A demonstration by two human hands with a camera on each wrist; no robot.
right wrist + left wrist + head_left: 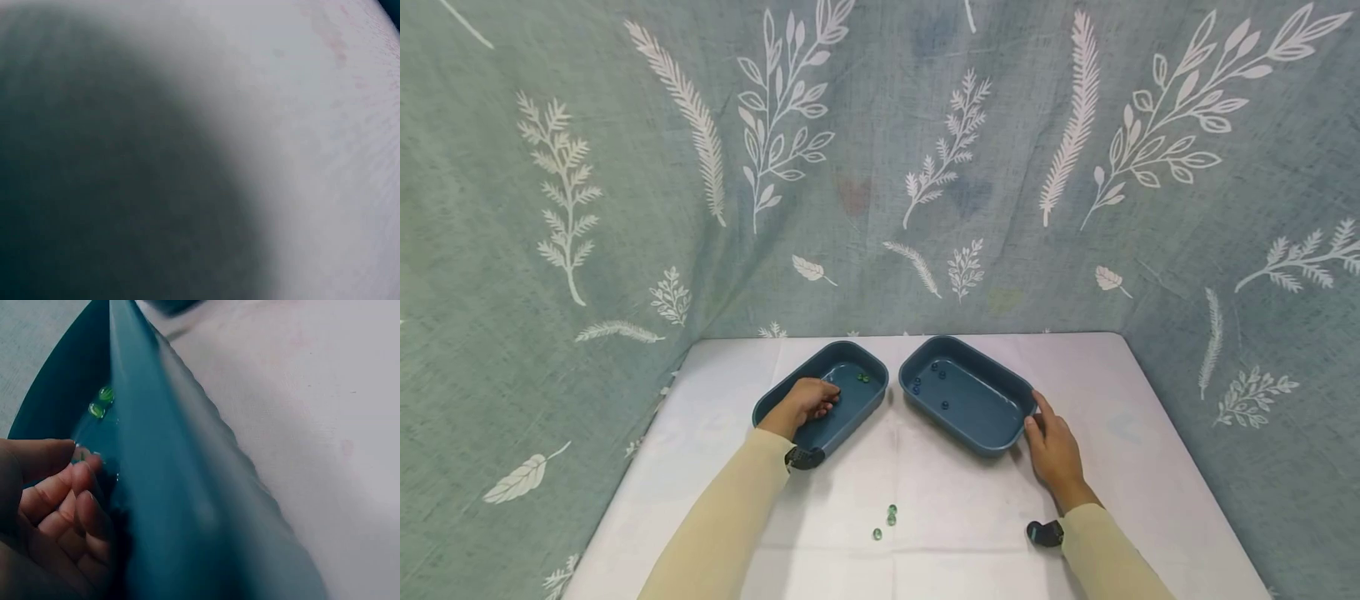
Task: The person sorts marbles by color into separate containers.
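My left hand (811,400) reaches over the near side of the left blue tray (872,408). In the left wrist view its thumb and fingertips pinch a clear glass marble (81,454) with a green streak, partly hidden by the fingers. Two green marbles (101,403) lie together on that tray's floor, beyond the fingertips. My right hand (1057,450) rests against the right end of the second blue tray (985,412), its index finger and thumb touching the rim. Several dark blue marbles (942,375) sit spread over the left part of this second tray.
Three green marbles (891,514) lie on the white tablecloth (955,533) in front of the trays. Behind and at both sides hangs a green-grey cloth (865,283) with white leaf prints. The right wrist view shows mostly blurred dark and white surfaces.
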